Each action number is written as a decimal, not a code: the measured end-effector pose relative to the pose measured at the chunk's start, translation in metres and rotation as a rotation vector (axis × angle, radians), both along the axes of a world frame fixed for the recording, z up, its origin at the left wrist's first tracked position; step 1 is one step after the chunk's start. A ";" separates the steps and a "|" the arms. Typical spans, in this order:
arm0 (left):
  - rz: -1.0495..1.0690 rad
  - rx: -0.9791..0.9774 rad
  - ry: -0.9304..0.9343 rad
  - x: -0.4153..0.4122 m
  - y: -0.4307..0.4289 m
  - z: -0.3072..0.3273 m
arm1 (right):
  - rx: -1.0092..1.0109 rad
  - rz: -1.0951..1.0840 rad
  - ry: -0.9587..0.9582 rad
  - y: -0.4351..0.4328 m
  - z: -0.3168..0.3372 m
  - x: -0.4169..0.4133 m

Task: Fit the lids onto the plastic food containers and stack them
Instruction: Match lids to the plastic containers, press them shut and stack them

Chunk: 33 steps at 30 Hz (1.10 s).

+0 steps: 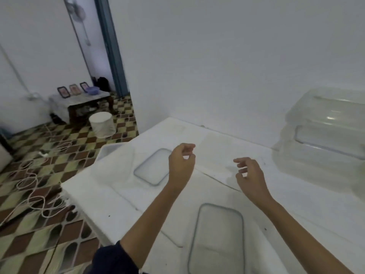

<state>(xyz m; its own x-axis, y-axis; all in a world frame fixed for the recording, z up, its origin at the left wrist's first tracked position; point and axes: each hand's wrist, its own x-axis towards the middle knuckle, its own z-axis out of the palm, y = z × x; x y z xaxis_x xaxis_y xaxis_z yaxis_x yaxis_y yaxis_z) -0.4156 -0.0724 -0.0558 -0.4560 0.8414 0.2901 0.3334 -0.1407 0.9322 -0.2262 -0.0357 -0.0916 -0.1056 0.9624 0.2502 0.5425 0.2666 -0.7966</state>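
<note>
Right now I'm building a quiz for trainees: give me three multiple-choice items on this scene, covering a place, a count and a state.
1. Where are the clear containers?
A. far right on the table
B. on the floor
C. near left edge

2. How many lids lie flat on the table?
A. none
B. two
C. five

3. What are the hands holding?
A. a lid each
B. one container
C. nothing

Answers:
1 A, they sit stacked by the wall at right.
2 B, the far lid and near lid are the only ones visible.
3 C, left hand and right hand hover empty, fingers curled.
</note>
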 end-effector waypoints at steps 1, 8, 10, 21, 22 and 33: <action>0.086 0.017 -0.026 -0.017 -0.009 0.000 | -0.022 0.052 0.006 0.000 0.001 -0.019; 0.803 0.085 -0.410 -0.120 -0.053 -0.010 | -0.284 0.390 0.061 0.012 0.012 -0.153; 0.909 0.043 -0.535 -0.139 -0.062 -0.016 | -0.367 0.431 0.077 0.023 0.012 -0.193; 0.741 -0.214 -0.926 -0.151 -0.053 -0.045 | -0.642 0.465 0.182 0.096 -0.015 -0.351; 0.726 -0.219 -0.932 -0.153 -0.049 -0.046 | -0.667 0.481 0.203 0.100 -0.018 -0.358; 0.741 -0.126 -0.960 -0.171 -0.010 -0.066 | -0.689 0.453 0.335 0.111 -0.031 -0.364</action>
<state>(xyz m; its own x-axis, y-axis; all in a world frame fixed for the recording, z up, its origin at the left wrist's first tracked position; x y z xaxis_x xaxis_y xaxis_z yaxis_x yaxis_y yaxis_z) -0.5869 -0.0827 -0.1217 -0.8217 0.2843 -0.4939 -0.5377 -0.0997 0.8372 -0.5898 0.0757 -0.1228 -0.5380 0.7942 -0.2825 0.2107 -0.1977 -0.9573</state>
